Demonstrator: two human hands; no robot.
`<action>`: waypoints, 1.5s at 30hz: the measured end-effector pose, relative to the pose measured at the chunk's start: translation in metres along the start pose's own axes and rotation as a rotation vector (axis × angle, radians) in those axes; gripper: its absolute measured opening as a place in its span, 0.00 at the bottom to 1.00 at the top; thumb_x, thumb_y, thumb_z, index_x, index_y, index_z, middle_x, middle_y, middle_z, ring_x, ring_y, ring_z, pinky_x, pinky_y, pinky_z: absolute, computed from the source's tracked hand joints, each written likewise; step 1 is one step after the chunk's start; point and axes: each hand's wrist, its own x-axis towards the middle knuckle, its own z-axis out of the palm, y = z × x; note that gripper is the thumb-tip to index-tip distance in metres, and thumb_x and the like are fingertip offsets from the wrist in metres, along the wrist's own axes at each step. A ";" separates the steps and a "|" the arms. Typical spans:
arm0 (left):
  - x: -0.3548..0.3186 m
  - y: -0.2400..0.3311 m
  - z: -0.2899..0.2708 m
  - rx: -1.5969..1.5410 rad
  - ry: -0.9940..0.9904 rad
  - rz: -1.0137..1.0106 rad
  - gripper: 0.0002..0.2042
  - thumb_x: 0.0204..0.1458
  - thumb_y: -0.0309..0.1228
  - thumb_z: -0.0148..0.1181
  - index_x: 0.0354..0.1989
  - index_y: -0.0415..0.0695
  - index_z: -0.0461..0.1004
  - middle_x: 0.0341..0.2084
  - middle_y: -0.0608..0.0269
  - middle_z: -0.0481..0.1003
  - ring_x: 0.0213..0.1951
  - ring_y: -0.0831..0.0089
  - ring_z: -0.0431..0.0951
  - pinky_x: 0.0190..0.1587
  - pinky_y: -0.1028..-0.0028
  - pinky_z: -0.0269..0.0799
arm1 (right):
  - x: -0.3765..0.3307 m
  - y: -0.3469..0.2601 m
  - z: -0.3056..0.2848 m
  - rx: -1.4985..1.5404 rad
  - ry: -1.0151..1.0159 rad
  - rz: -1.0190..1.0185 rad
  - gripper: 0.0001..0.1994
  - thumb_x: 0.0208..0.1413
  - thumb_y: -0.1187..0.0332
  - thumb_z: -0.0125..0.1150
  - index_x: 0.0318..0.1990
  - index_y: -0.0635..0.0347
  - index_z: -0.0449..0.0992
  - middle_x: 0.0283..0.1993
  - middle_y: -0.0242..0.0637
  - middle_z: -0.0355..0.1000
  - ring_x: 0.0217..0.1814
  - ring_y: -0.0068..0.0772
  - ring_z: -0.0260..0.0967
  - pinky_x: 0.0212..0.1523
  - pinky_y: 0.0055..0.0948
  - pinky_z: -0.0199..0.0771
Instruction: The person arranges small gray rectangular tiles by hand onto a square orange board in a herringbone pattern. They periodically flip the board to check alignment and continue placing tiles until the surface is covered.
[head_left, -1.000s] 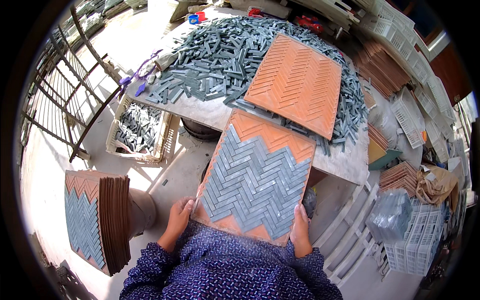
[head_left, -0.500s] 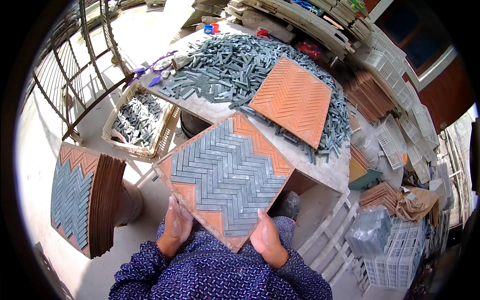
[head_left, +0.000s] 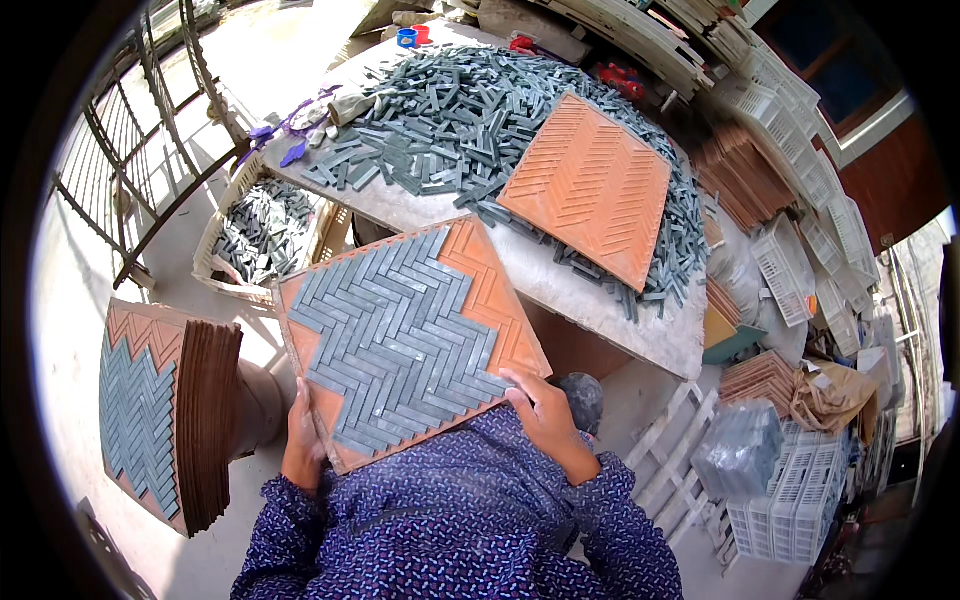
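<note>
Between my two hands is an orange tray (head_left: 500, 290) with a herringbone relief, its middle filled by grey-green stone strips (head_left: 400, 335) in a zigzag pattern. My left hand (head_left: 303, 440) grips its lower left edge. At the lower right edge, my right hand (head_left: 545, 415) holds on with fingers over the rim. The tray is tilted above my lap, apart from the table. Beyond it, an unfilled orange tray (head_left: 590, 190) of the same kind rests on a heap of loose stone strips (head_left: 450, 115).
The heap lies on a pale table (head_left: 640, 335). Left stands a stack of trays (head_left: 205, 420), its top one filled. Behind it sits a cream crate (head_left: 215, 235) of strips near a metal railing (head_left: 150, 190). White crates (head_left: 785, 500) and a white slatted frame (head_left: 665, 460) are at right.
The filled tray has turned and shifted left in my hands. My left hand moved left along with it, and my right hand moved up and slightly right.
</note>
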 end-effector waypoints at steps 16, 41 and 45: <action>-0.002 -0.006 -0.024 -0.022 0.206 -0.069 0.28 0.62 0.47 0.40 0.59 0.33 0.58 0.56 0.52 0.65 0.57 0.63 0.66 0.62 0.65 0.58 | 0.090 0.001 0.022 -0.522 -0.278 -0.299 0.40 0.48 0.52 0.60 0.65 0.63 0.53 0.69 0.49 0.47 0.72 0.49 0.42 0.68 0.54 0.36; -0.020 -0.011 -0.010 0.368 0.310 -0.017 0.26 0.62 0.47 0.41 0.51 0.32 0.67 0.45 0.56 0.73 0.45 0.70 0.73 0.51 0.71 0.68 | 0.027 0.115 0.024 0.671 0.392 0.449 0.22 0.64 0.54 0.45 0.44 0.70 0.69 0.39 0.37 0.72 0.42 0.21 0.68 0.42 0.21 0.68; -0.042 0.001 -0.005 0.349 0.279 0.048 0.25 0.62 0.45 0.43 0.52 0.31 0.67 0.46 0.56 0.73 0.46 0.71 0.73 0.52 0.73 0.67 | 0.029 0.075 0.013 0.653 0.313 0.482 0.28 0.63 0.47 0.42 0.48 0.69 0.68 0.42 0.40 0.72 0.36 0.27 0.72 0.25 0.21 0.69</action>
